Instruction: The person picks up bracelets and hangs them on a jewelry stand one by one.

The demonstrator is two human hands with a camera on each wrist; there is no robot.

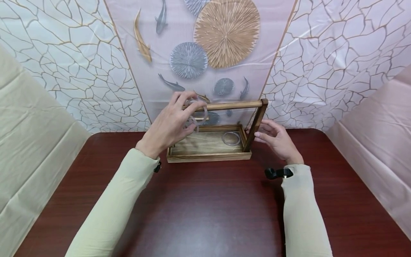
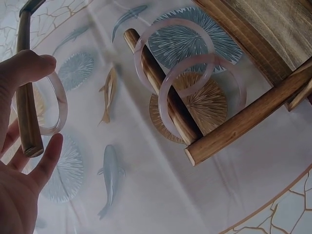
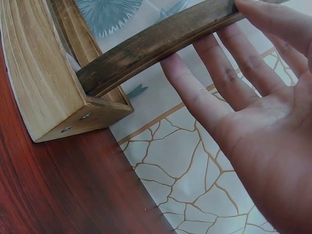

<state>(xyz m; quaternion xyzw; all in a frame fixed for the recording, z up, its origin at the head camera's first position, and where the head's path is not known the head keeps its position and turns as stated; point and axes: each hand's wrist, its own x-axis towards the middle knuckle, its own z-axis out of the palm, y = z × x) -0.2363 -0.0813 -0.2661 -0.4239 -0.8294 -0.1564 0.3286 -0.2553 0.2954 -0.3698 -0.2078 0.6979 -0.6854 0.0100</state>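
A wooden stand has a tall right post, a top bar and a lower bar on a shorter post. At the top bar's free end, my left hand pinches a translucent pinkish bangle between thumb and fingers; the bangle encircles the bar. Two similar bangles, one overlapping the other, hang round the lower bar. My right hand holds the tall post, thumb on one side and fingertips on the other.
The stand's shallow tray base sits at the back of the dark red table. Another bangle lies in its right end. Directly behind hangs a patterned cloth. Light panels slope down along both sides.
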